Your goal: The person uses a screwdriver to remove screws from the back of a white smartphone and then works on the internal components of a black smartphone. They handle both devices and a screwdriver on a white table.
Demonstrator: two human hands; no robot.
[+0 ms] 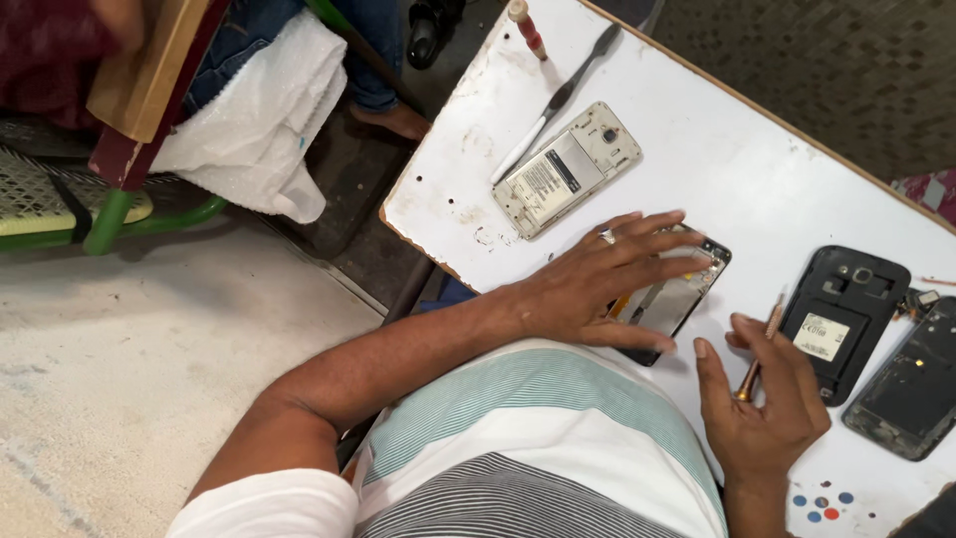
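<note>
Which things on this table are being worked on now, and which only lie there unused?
In use:
- left hand pressing flat on the opened phone
- right hand holding a small screwdriver

Lying about:
- pale phone frame
- metal pry tool
- red-handled tool
- two black phones without covers

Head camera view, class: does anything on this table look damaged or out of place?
Yes. Four phones lie opened: a pale one, one under the left hand, and two black ones with their backs off. The white tabletop is chipped and stained near its corner.
</note>
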